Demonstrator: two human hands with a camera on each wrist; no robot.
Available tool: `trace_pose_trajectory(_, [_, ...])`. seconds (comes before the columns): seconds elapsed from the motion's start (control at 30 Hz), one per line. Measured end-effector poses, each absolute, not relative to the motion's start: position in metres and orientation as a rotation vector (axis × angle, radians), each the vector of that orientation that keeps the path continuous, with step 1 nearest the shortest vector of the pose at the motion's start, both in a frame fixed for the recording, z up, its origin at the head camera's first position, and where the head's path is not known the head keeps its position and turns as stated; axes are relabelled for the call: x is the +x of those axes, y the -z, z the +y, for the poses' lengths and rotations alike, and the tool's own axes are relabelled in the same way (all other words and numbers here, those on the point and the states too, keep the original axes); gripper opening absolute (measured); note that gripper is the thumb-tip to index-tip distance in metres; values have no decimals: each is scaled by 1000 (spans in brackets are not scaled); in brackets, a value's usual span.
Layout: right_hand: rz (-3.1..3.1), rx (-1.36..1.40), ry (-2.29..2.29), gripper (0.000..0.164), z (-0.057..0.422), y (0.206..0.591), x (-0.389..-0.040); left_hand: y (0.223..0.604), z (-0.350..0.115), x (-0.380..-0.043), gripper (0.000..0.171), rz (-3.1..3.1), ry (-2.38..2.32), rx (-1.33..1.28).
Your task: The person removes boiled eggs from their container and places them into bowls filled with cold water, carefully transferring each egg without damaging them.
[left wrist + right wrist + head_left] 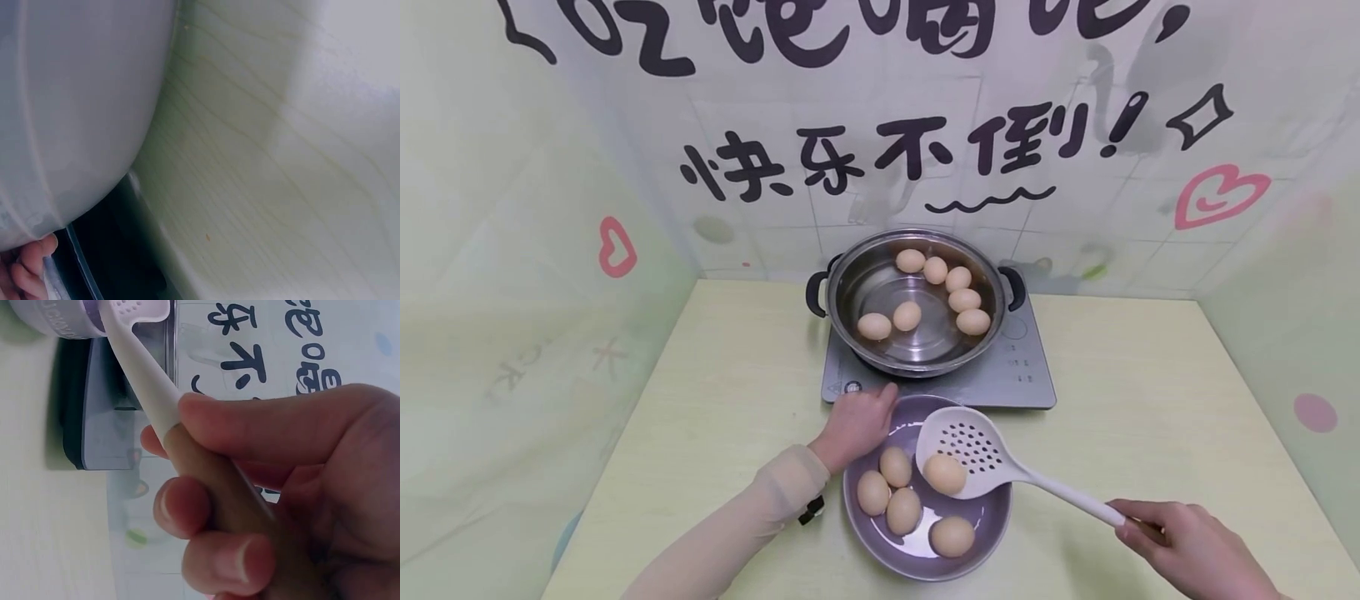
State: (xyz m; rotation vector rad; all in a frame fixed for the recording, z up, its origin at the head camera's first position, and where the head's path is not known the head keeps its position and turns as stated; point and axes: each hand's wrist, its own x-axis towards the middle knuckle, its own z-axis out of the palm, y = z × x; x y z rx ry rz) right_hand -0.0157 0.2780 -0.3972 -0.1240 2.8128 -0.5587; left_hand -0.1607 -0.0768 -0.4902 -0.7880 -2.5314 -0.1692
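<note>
My left hand (859, 418) grips the far-left rim of a purple bowl (859, 533). In the left wrist view its curled fingertips (39, 253) show at the edge of the bowl's outer wall (87, 106). Several brown eggs (904, 511) lie in the bowl. With my right hand (1191, 542) I hold a slotted spoon (1067, 493) by its brown handle (219, 481), thumb and fingers wrapped round it. The spoon's white perforated head is over the bowl and carries one egg (945, 474).
Beyond the bowl a steel pot (917, 367) with black side handles stands on a grey induction cooktop (1033, 358). Several eggs (964, 300) lie inside the pot. A printed backdrop (880, 108) closes off the table's (737, 375) back and sides.
</note>
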Motion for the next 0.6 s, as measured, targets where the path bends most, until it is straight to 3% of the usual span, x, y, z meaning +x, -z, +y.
trace_pose_trajectory(0.6, [2833,-92,496,28,274,393,-18,489,-76,-160,16,-2557,160,-785])
